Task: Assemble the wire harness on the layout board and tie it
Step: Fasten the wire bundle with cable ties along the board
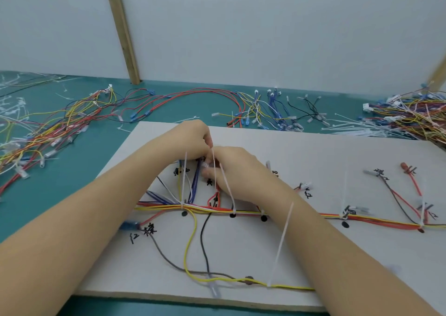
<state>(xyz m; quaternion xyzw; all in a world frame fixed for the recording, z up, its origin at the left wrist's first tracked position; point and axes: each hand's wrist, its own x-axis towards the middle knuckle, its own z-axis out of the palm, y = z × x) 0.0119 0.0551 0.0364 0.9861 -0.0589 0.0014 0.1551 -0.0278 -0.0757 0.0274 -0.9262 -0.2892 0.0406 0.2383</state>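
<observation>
Near the layout board's far edge, both hands, left and right, pinch a white cable tie above the wire harness.

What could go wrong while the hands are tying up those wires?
1. Both hands, left hand and right hand, pull a white zip tie near the blue wires; it might catch the wrong wire.
2. The right forearm lies over the wire bundle and could drag it off its marks.
3. The long tie tail beside that arm could snag.
</observation>
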